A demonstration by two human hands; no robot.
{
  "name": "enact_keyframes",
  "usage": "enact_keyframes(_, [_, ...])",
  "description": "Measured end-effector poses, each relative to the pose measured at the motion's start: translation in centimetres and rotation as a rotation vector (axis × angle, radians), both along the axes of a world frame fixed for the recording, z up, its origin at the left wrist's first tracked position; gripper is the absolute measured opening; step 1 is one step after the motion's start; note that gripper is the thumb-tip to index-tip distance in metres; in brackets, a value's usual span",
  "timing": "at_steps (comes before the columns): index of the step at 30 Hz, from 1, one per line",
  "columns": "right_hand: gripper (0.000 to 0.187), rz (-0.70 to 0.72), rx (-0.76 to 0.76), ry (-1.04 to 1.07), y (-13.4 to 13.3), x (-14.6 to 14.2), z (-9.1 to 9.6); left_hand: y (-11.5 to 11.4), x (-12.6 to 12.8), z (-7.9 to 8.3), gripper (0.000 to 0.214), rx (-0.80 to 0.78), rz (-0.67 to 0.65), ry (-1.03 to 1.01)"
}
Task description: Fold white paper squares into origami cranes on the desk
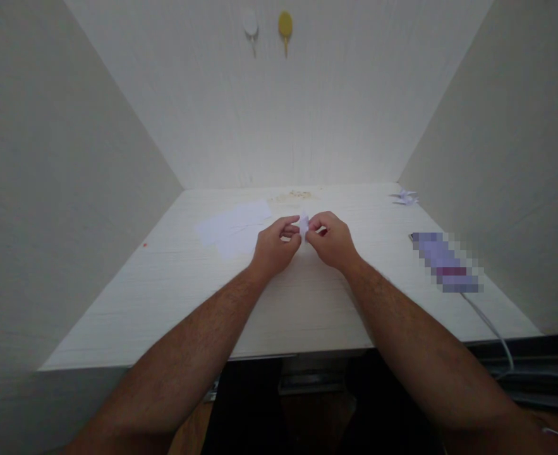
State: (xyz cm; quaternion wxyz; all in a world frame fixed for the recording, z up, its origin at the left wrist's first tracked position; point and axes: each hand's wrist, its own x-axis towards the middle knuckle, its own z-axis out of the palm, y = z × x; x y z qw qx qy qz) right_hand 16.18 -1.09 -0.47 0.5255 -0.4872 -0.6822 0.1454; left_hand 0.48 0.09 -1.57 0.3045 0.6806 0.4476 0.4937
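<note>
Over the middle of the white table, a small folded piece of white paper (304,225) is held between my two hands. My left hand (279,243) pinches its left side with thumb and fingers. On the opposite side, my right hand (332,237) grips the paper's edge between thumb and bent fingers. The paper's exact folds are too small to make out, and the fingers partly cover it. Several flat white paper sheets (234,226) lie overlapping on the table to the left of my left hand.
Folded white paper figures (405,197) sit at the back right corner. A pixelated, phone-like device (444,262) with a white cable (490,325) lies at the right. Walls enclose the table (297,309) on three sides. Two hooks, one white (250,25) and one yellow (285,25), are on the back wall.
</note>
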Motion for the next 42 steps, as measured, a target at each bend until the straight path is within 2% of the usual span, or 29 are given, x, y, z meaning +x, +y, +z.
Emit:
enact_keyframes(6, [0.006,0.026,-0.068,0.039,0.0,0.2,0.2,-0.2,0.2,0.1,0.045,-0.153,-0.236,-0.216])
enact_keyframes(11, [0.006,0.058,-0.171,0.068,0.3,0.6,0.1,-0.3,0.3,0.5,0.050,-0.293,-0.286,-0.303])
enact_keyframes(14, [0.005,0.062,-0.185,0.075,0.3,0.6,0.1,-0.3,0.3,0.6,0.049,-0.324,-0.264,-0.314])
enact_keyframes(17, [0.005,0.056,-0.200,0.071,0.3,0.6,0.0,-0.2,0.3,0.5,0.045,-0.288,-0.217,-0.246])
enact_keyframes(20, [0.005,0.036,-0.214,0.062,0.3,0.5,0.0,-0.2,0.2,0.3,0.047,-0.175,-0.149,-0.090])
enact_keyframes(24, [0.006,-0.007,-0.218,0.011,0.2,0.2,0.1,-0.4,-0.1,0.5,0.050,0.054,0.010,0.219])
enact_keyframes(27, [0.009,-0.082,-0.207,-0.069,-0.2,0.1,0.4,-0.6,-0.3,0.8,0.046,0.141,0.080,0.336])
enact_keyframes(31, [0.006,-0.206,-0.159,-0.218,-0.8,0.0,0.6,-0.6,-0.1,1.0,0.042,0.095,0.114,0.350])
enact_keyframes(35, [0.012,-0.291,-0.157,-0.343,-1.0,0.0,0.7,-0.5,0.1,1.0,0.043,0.007,0.129,0.299])
enact_keyframes(38, [0.014,-0.278,-0.158,-0.343,-0.8,0.0,0.5,-0.5,0.3,0.9,0.040,-0.036,0.113,0.249])
enact_keyframes(42, [0.014,-0.168,-0.127,-0.265,-0.6,0.2,-0.1,-0.5,0.5,0.6,0.037,-0.063,0.064,0.166])
